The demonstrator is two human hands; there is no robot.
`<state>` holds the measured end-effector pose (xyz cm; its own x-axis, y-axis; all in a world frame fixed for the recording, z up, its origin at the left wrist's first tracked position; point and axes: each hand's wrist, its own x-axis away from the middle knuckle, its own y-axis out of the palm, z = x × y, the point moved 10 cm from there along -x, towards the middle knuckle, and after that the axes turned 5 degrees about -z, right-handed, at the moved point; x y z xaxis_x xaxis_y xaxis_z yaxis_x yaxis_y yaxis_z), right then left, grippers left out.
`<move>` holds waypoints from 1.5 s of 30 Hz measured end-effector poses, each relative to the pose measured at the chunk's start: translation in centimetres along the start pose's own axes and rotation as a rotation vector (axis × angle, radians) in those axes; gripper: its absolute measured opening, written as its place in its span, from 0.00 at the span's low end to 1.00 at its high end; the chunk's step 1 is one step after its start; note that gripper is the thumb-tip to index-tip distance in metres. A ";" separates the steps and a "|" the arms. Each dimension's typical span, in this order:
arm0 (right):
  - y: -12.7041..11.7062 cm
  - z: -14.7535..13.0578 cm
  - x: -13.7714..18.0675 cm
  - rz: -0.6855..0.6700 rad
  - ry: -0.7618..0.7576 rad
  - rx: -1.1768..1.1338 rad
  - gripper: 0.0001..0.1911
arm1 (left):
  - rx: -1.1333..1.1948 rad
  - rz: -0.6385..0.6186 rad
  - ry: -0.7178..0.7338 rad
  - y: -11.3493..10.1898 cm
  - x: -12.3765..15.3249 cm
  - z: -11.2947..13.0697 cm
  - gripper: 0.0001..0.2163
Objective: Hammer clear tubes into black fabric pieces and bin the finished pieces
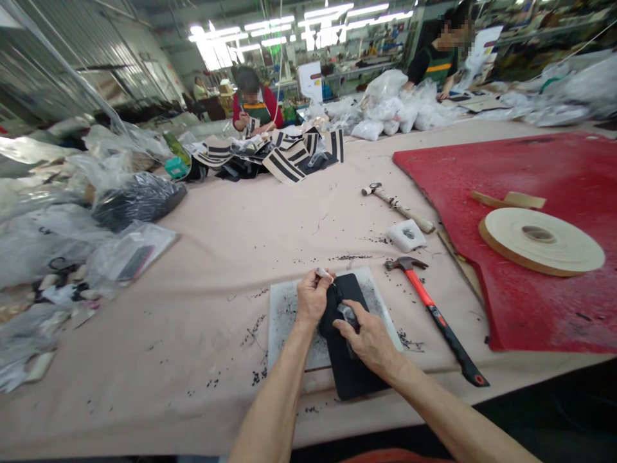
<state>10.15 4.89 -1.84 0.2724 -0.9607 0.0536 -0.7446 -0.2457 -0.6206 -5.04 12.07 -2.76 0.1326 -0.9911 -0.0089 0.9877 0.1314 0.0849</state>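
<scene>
A small white item [324,274] is pinched by the left hand [311,298] at the far end of a black panel [354,376]. A plastic-wrapped piece [348,315] is grasped on the panel by the right hand [372,333]. The panel is supported by a pale board [283,321]. To the right, a claw hammer [436,314] is seen; farther right, a tape roll [511,239] is borne by a red sheet [535,308].

The left hand [312,297] partly hides a white item [324,275] too small to name. The right hand [369,334] covers some of the black panel [357,379], which hides part of the slab [283,321]. Black bits [354,258] are too tiny to identify. The right edge crops the red board [525,315], the left the bags [41,231], the bottom 2 forearms [274,399].
</scene>
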 end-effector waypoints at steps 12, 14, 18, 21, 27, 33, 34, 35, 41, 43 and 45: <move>0.6 -0.4 0.0 0.014 -0.092 0.064 0.20 | -0.197 -0.096 0.001 0.7 0.6 -0.3 0.12; 0.7 -0.2 0.0 0.012 -0.086 0.052 0.20 | -0.215 -0.093 -0.002 0.7 0.5 -0.4 0.11; 0.8 -0.1 -0.1 -0.011 -0.056 0.013 0.22 | -0.303 -0.091 0.050 1.0 0.8 0.0 0.07; 0.3 -0.7 0.0 -0.089 -0.055 -0.030 0.25 | -0.443 -0.082 0.149 1.3 1.2 1.0 0.06; -9.8 2.8 1.1 0.210 -0.017 0.295 0.22 | -0.521 -0.108 0.202 1.9 1.5 1.3 0.07; -14.6 13.7 2.4 0.046 0.478 0.452 0.09 | -0.555 -0.152 0.207 2.5 1.3 1.2 0.06; -14.0 14.4 2.5 -0.005 0.522 0.231 0.07 | -0.554 -0.151 0.207 2.5 1.2 1.1 0.06; -13.2 14.4 2.4 -0.058 0.545 0.013 0.06 | -0.552 -0.151 0.207 2.5 1.2 1.1 0.06; -12.7 5.7 1.0 -0.034 0.397 -0.366 0.17 | -0.586 -0.145 0.208 2.4 1.1 0.7 0.06; -14.4 1.3 0.4 0.104 0.160 -0.148 0.22 | -0.590 -0.151 0.217 2.6 1.2 0.7 0.06; -14.3 -2.2 0.2 0.122 -0.035 0.194 0.22 | -0.606 -0.150 0.223 2.6 1.2 0.7 0.06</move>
<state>19.51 7.94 8.75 0.2114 -0.9758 -0.0563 -0.6433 -0.0955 -0.7596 -2.35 11.17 -1.85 -0.0608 -0.9802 -0.1887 0.8599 0.0446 -0.5085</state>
